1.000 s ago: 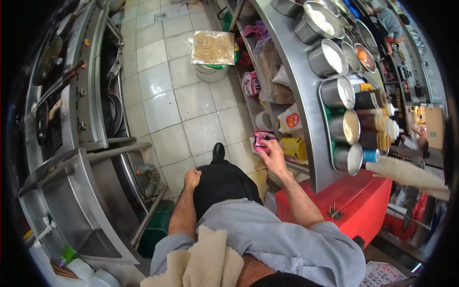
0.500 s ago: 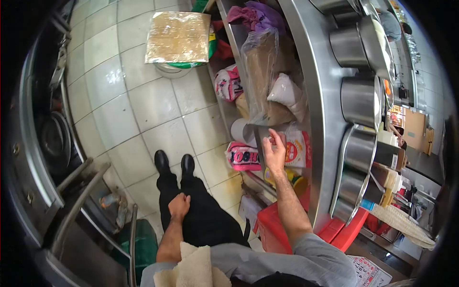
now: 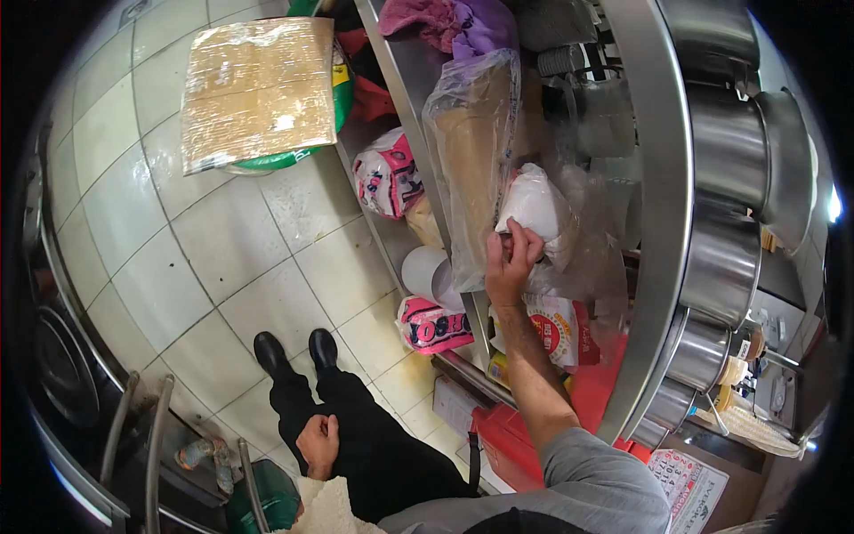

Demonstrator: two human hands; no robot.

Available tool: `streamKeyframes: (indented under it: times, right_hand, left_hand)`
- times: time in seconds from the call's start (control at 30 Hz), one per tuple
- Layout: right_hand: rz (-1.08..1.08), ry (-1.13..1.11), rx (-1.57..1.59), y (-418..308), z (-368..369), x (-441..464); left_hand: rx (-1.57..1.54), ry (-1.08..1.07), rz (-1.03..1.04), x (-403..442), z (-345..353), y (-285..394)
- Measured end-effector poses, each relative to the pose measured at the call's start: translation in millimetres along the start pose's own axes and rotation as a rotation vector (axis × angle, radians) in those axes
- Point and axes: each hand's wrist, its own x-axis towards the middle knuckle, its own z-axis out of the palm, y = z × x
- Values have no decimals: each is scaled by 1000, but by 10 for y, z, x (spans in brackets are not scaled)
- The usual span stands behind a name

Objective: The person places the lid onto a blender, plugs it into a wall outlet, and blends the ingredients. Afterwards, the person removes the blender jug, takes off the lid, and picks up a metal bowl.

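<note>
My right hand (image 3: 514, 258) is at the steel under-shelf, its fingers slightly apart and curved at the lower end of a white-filled plastic bag (image 3: 536, 206). The fingertips seem to touch the bag; I see no firm grip on it. Beside the bag lies brown cardboard-like material in a clear plastic bag (image 3: 476, 147). A red and white printed packet (image 3: 559, 325) sits just below my right wrist. My left hand (image 3: 318, 443) hangs by my thigh with its fingers curled in, and nothing shows in it.
Steel pots (image 3: 725, 209) stand on the counter above the shelf. Pink and white packs (image 3: 433, 323) and a white container (image 3: 425, 271) sit lower down. A plastic-wrapped cardboard sheet (image 3: 258, 93) covers a green-rimmed container. Metal rails (image 3: 160, 445) and a green bin (image 3: 267, 503) are at left.
My right hand has moved up and into the shelf, reaching the white-filled bag. The view has shifted closer to the shelf. My left hand stays low by my thigh.
</note>
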Motion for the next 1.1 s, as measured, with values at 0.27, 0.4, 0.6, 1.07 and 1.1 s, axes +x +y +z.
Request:
streamKeyframes:
  times: [0.27,0.4,0.6,1.07,1.1]
  right_hand:
    - [-192,39,-181,175,80,65]
    - [-157,2,-179,186,41,53]
    - [-174,70,-150,199,93,68]
    - [-61,-12,-3,38,-30,139]
    - [49,-114,60,-124,-165,172]
  left_hand:
    - [-75,13,-39,146,81,-20]
    - [-84,0,-53,181,91,64]
    - [-93,3,-21,220,116,88]
    - [121,-75,-121,98,42,-29]
    - [106,-109,-136,82,12,-58]
